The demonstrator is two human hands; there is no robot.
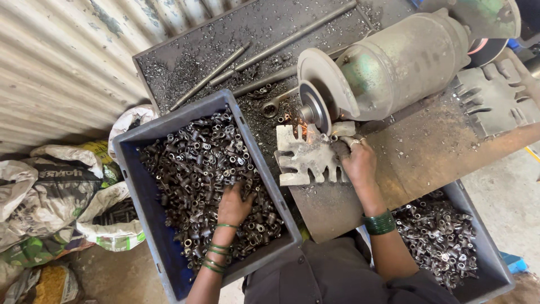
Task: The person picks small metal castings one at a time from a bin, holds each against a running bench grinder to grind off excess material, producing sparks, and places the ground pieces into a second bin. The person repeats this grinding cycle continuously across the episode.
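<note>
Steel is what almost everything here is made of, and the piece being worked is a small steel fitting (pixel 344 129) that the right hand (pixel 358 160) is pinching between its fingertips and pressing toward the grinding wheel (pixel 311 107). The wheel is lying up and to the left of that hand, just beyond the fingertips, and orange sparks (pixel 296 126) are flying off where the fitting is meeting its edge. The fitting's long axis is running roughly left to right, pointing at the wheel's face. It is resting over a pale toothed metal rest (pixel 306 157) that is sitting on the rusty counter (pixel 416 157), directly under the hand.

The left hand (pixel 233 205) is reaching down into the near-left blue crate (pixel 147 225), its fingers spread and curling into the heap of dark fittings (pixel 202 163); whether it is already closing on one cannot be told, since the fingertips are buried among the pieces. This hand is lying well apart from the wheel, lower and to the left, so the right hand is plainly the nearer one to the grinder.

The grinder motor (pixel 399 65) is stretching away to the far right behind the wheel. A second blue crate (pixel 495 270), also holding fittings, is sitting at the near right below the right forearm. Long steel rods (pixel 292 36) are lying diagonally across the far tray, and crumpled sacks (pixel 50 191) are piling against the corrugated wall on the left.
</note>
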